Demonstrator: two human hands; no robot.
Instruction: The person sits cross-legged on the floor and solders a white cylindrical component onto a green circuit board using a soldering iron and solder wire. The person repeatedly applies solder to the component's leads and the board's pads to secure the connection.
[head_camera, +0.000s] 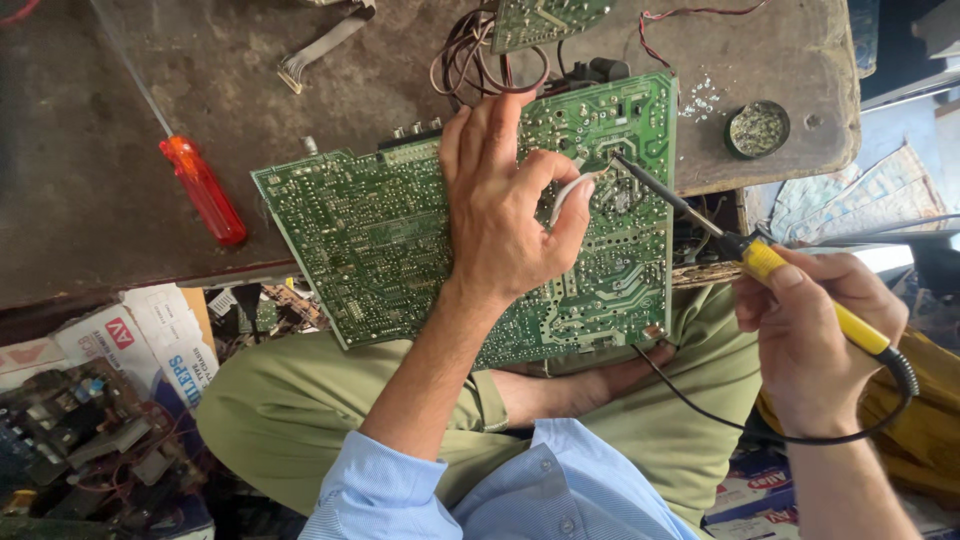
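A green circuit board (400, 240) lies solder-side up, half on a worn bench (120, 90) and half over a lap. The left hand (505, 215) presses on it, pinching a pale wire (566, 190); the right hand (815, 335) grips a yellow-handled soldering iron (760, 258), its tip touching the board. A red screwdriver (200, 190) lies left; a small round tin (757, 128) sits far right.

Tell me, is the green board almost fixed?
Can't tell what's finished. Right now the right hand holds the yellow soldering iron with its tip on the green circuit board, while the left hand feeds thin solder wire there. The red screwdriver lies unused on the workbench.
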